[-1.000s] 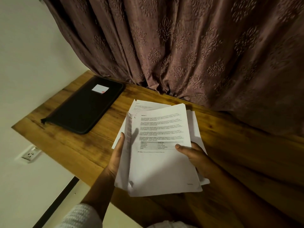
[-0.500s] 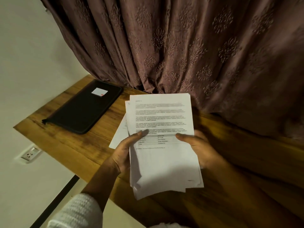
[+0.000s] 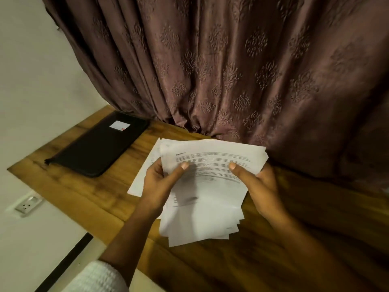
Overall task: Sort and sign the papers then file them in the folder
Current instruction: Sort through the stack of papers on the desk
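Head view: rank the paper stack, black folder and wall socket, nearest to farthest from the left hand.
1. Paper stack: held in the left hand.
2. Black folder: on the table, upper left.
3. Wall socket: far left, below the table.

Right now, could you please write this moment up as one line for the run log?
phase: sorting | left hand: grips paper stack | right hand: grips paper stack | folder: closed, on table

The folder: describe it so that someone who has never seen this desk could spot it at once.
Start at the wooden table by the brown curtain and go to its far left corner by the wall. There lies the folder, flat, black and closed. Unlike the white papers nearby, it is dark and bears a small white label.
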